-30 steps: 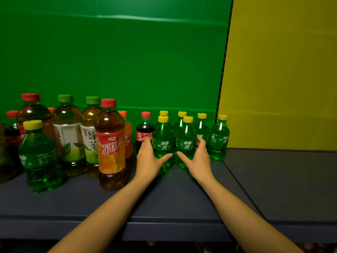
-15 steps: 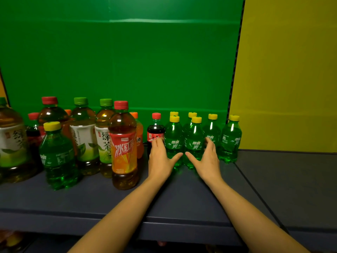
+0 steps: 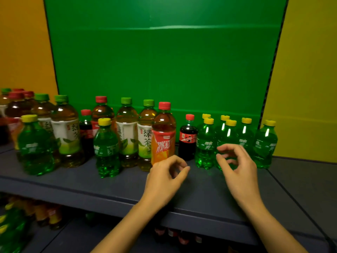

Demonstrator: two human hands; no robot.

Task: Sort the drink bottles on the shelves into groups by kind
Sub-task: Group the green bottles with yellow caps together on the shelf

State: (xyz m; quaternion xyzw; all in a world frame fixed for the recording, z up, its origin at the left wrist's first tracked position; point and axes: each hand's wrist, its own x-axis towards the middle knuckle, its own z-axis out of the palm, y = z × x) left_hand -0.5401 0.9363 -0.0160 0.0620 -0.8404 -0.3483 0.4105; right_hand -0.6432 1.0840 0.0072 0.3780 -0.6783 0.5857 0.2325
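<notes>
The soda bottles are green, yellow-capped; the cola bottle near-black, red-capped; the iced-tea bottle amber with a red-orange label; the blurred lower-shelf bottles seem orange.

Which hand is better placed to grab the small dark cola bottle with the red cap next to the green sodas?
Left, probably. The left hand hovers empty just in front and left of the small dark red-capped cola bottle; the right hand sits further right, before the green yellow-capped plastic bottles.
</notes>
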